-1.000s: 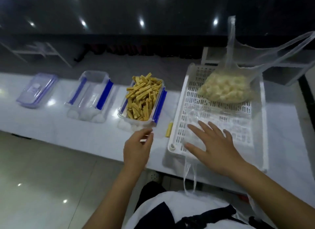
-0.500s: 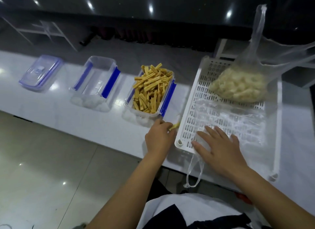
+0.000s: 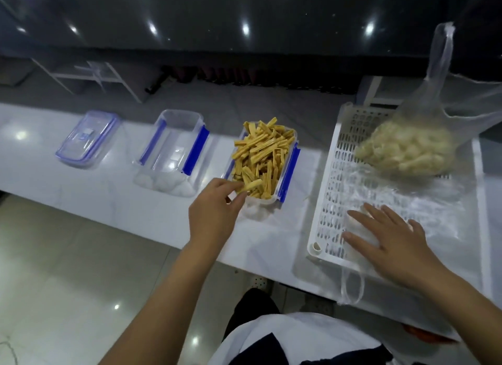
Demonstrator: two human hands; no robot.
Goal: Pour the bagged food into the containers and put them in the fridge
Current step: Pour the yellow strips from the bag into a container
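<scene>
glossy white counter (image 3: 89, 201), perforated plastic tray (image 3: 332, 201)

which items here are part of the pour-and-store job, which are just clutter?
In the job: filled container, empty container, lid, bagged food, emptied bag, stray strip in left hand.

Lying about: white basket, white rack behind the counter.

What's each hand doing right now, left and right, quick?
Left hand: pinching a yellow strip at the full container's near end.
Right hand: open, flat on the empty bag in the tray.
</scene>
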